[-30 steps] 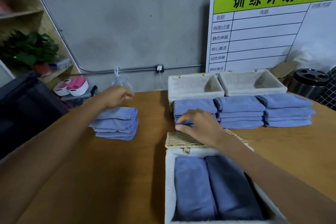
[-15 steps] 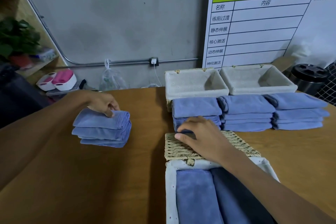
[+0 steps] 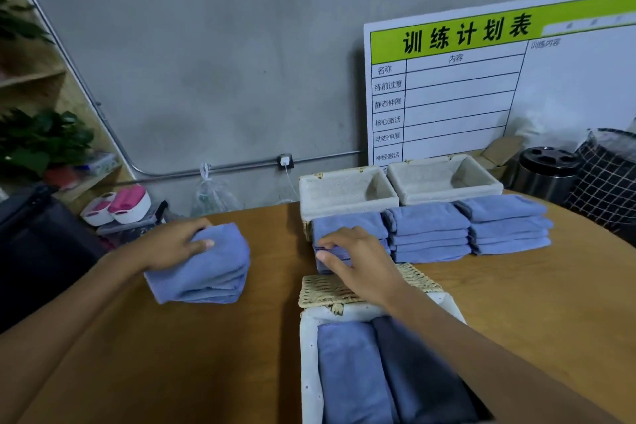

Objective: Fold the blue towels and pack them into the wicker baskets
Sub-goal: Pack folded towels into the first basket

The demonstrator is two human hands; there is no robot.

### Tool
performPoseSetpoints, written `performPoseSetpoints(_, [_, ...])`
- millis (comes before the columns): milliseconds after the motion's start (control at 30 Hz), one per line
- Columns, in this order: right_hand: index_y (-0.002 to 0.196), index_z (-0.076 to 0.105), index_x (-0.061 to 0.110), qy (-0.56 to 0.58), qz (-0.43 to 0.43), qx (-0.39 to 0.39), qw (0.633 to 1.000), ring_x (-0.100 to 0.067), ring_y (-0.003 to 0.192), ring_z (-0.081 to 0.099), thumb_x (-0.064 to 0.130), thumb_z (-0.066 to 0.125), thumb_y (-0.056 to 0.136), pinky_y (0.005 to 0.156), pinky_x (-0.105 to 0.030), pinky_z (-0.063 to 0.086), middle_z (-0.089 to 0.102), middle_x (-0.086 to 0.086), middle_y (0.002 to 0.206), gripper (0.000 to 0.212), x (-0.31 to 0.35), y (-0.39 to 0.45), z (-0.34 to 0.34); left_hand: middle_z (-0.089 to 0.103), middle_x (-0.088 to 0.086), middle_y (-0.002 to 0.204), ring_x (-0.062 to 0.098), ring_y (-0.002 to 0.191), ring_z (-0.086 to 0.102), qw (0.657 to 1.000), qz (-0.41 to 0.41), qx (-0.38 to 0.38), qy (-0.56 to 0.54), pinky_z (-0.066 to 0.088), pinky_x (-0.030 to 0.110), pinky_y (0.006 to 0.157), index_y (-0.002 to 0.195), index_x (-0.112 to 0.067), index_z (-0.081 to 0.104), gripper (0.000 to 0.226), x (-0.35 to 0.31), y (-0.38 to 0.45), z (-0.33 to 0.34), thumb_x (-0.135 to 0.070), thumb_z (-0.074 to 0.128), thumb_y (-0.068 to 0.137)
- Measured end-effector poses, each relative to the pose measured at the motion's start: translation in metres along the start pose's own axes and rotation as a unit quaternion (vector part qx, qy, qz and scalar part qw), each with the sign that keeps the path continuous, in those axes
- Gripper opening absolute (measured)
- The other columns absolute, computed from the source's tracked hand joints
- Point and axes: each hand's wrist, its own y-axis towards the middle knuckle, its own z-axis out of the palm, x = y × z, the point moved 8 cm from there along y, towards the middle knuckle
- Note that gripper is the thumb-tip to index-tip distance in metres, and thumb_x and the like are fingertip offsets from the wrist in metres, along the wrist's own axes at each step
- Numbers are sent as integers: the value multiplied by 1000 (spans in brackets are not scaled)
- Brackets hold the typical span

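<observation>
Two stacks are in hand: my left hand (image 3: 172,244) grips the left towel stack (image 3: 203,268), my right hand (image 3: 358,262) pinches the middle stack (image 3: 347,234). Next, I judge, lifting both into a wicker basket (image 3: 347,191).

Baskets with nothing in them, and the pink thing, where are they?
left empty basket (image 3: 330,186), head view, front rim
right empty basket (image 3: 426,171), head view, liner floor
pink thing (image 3: 132,198), head view, pink top

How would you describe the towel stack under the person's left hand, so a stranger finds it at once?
Start from the wooden table and look at its left side, away from the wicker baskets. There the lone stack of folded blue towels sits, with the left hand gripping its top. Unlike the three stacks lined up before the two empty baskets, it stands by itself.
</observation>
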Motion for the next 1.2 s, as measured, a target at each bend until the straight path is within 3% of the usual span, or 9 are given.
performPoseSetpoints(167, [141,44,39,156,54,45,985,3,113,55,53,57,94,95,-24,45,65,17,113,51,29,-16,-8,60,-14,70,1,65,57,969,-17,-112,-222,44,36,67,93,-32,48,16,-87,-57,-33,-45,54,100])
performPoseSetpoints(367, [145,33,46,443,167,122,872,-5,117,62,65,60,84,94,-31,52,63,18,129,69,41,-64,-15,71,16,110,19,90,69,819,-116,-156,-540,55,27,70,111,-9,52,25,-163,-82,53,-25,65,97])
performPoseSetpoints(433, [153,19,45,372,181,116,903,-3,130,45,59,73,79,96,-26,45,43,21,145,92,27,-80,-15,69,14,102,19,86,69,833,-132,-157,-513,53,25,66,110,-11,46,31,-175,-86,88,-26,68,95])
performPoseSetpoints(533, [158,7,33,298,178,126,929,1,132,27,29,78,85,90,-7,40,26,12,154,102,6,-103,-1,55,-2,91,11,78,56,930,-68,-143,-333,44,23,64,109,-17,39,35,-199,-90,108,-30,69,93])
performPoseSetpoints(700, [157,1,39,329,161,180,913,-10,148,23,25,73,90,112,-33,40,14,15,162,99,-15,-117,19,40,-20,121,0,99,48,981,53,-162,-88,39,19,85,115,-34,55,31,-218,-106,104,-51,62,91])
performPoseSetpoints(800, [157,-4,39,291,126,213,924,-11,148,24,29,71,91,110,-26,41,11,19,161,100,-15,-115,28,36,-22,139,4,122,42,990,79,-110,-31,40,35,99,126,-39,59,54,-213,-106,113,-68,50,82])
performPoseSetpoints(900, [156,-7,34,203,98,208,952,-16,137,44,28,69,93,84,-4,39,27,13,157,100,-12,-112,32,33,-26,144,2,132,36,995,75,-65,-11,34,39,107,131,-45,55,61,-210,-99,124,-76,46,79])
performPoseSetpoints(1000, [151,-10,40,126,81,159,976,-2,97,60,31,76,87,71,-11,42,61,9,112,107,-9,-110,21,35,-24,142,1,133,36,995,73,-62,21,27,45,110,132,-45,53,64,-215,-99,126,-76,44,78])
performPoseSetpoints(1200, [137,47,32,-147,-131,51,979,-14,101,52,53,76,78,75,-26,48,42,7,129,69,21,-119,-15,26,-30,145,-8,139,24,997,80,-6,-15,12,55,119,144,-44,44,70,-208,-104,125,-74,50,80])
